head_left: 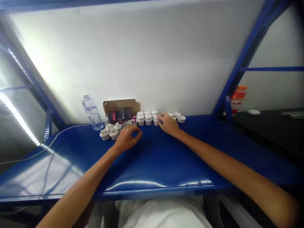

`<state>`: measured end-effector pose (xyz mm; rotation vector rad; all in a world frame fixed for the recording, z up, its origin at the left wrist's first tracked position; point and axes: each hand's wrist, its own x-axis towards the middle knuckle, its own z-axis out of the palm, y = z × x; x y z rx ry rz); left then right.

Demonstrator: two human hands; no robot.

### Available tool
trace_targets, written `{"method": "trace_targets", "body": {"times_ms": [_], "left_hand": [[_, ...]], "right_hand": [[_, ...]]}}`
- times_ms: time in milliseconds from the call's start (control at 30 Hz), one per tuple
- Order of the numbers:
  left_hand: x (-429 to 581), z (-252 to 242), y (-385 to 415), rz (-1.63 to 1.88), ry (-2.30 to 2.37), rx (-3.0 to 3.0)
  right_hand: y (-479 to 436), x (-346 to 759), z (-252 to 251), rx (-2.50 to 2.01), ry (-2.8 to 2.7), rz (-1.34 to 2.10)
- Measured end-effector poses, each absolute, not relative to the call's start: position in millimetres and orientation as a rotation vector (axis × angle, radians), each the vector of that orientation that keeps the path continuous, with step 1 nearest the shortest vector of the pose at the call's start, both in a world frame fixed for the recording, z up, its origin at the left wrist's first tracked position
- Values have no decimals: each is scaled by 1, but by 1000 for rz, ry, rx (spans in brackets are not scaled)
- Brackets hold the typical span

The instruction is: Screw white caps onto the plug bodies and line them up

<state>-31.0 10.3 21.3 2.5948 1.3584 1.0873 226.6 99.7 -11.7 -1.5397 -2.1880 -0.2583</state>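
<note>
Around the front right piece of a group of white round plastic pieces, my right hand has its thumb and fingertips closed. That group stands in two rows, each piece with a cap-like top. My left hand hovers over the blue table with fingers bent and thumb apart, nothing visible in it. Just left of it is a cluster of white round parts with raised shapes on top, partly hidden by the hand. Beyond my right hand sit several shallow white cups, some covered by the hand.
A cardboard box, open, with blurred dark and pink contents, stands against the wall. Beside it are a clear water bottle and a white cable. Blue frame posts flank the blue tabletop. A dark surface adjoins at right.
</note>
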Motion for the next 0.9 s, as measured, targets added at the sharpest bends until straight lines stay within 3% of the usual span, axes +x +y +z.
{"method": "trace_targets", "body": {"times_ms": [200, 400, 567, 733, 900], "left_hand": [[-43, 27, 18, 942, 1555, 2633], [-77, 43, 27, 613, 2128, 2663], [-96, 47, 31, 270, 2280, 2535], [-93, 44, 31, 275, 2281, 2568], [-89, 46, 30, 198, 2449, 2397]], "right_hand": [[109, 220, -16, -1553, -2228, -233], [105, 248, -9, -1766, -2165, -318], [107, 259, -7, -1761, -2225, 27], [95, 241, 0, -1240, -2452, 511], [71, 218, -1, -905, -2292, 920]]}}
